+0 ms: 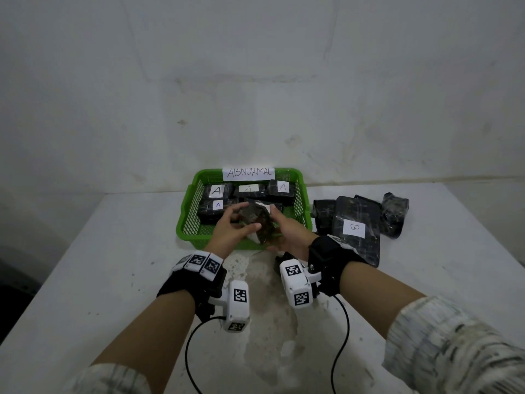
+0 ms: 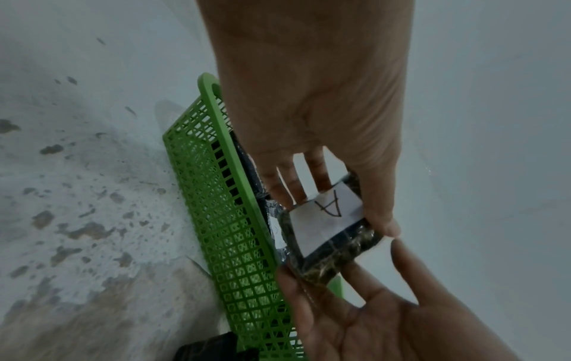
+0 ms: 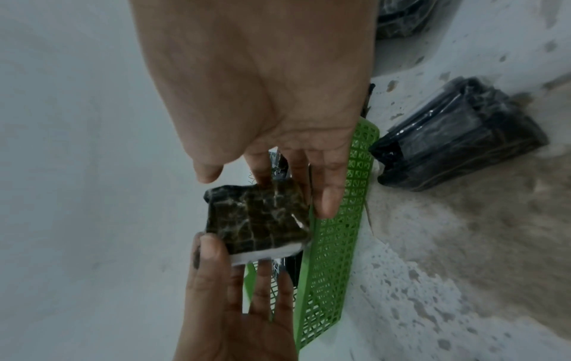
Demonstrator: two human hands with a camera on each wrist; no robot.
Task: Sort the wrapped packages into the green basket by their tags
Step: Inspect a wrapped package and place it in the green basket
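Left hand point(image 1: 231, 226) and right hand point(image 1: 287, 231) together hold one small black wrapped package point(image 1: 253, 216) above the near edge of the green basket point(image 1: 187, 216), each pinching it between thumb and fingers; the left wrist view shows a white tag marked "A" on its face, while the right wrist view shows only its dark, taped back. Going from nine o'clock across to three: the basket, with a paper sign reading "ABNORMAL" point(image 1: 249, 173) on its rim at twelve o'clock, already holds four packages whose tags read "A", three in a row along the far wall and one point(image 1: 211, 209) nearer at the left. The held package hangs over the open part of the basket floor, so I judge it to be the fifth of its kind about to go in. At three o'clock, on the white counter point(image 1: 108, 265) just beside the basket, lies a heap of unsorted black packages; the large flat one point(image 1: 358, 228) carries a "B" tag, and the others show no tag from here. Those remain to be checked, so I judge the sorting well along but unfinished.
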